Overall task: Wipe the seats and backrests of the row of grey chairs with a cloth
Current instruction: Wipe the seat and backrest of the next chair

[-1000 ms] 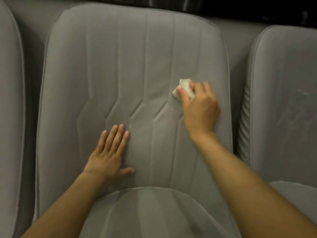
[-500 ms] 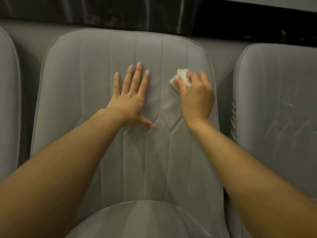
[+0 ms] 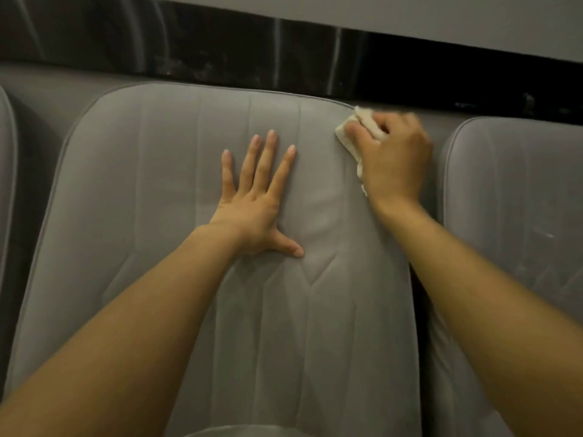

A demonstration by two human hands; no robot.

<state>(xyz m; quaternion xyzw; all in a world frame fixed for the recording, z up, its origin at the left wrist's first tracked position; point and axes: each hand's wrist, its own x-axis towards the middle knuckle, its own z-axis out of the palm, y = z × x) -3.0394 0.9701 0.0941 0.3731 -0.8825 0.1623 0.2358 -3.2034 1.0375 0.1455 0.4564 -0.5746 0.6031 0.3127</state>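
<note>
I am recording the left grip [image 3: 252, 209] lying flat, fingers spread and holding nothing, on the centre of the middle backrest [image 3: 142, 200]. The right grip [image 3: 394, 159], clenching the cloth [image 3: 348, 134], is now reaching the backrest's top right corner, having climbed there. That side is probably finishing. The neighbouring chair [image 3: 520, 200] is waiting beyond, and only the flat grip is covering fabric.

The head-worn wide-angle camera looked forward and down at close range onto the middle backrest [image 3: 157, 190], which filled most of the frame. The left backrest [image 3: 4, 184] and right backrest [image 3: 511, 197] were cut by the side edges; a dark band [image 3: 220, 48] crossed the top.
</note>
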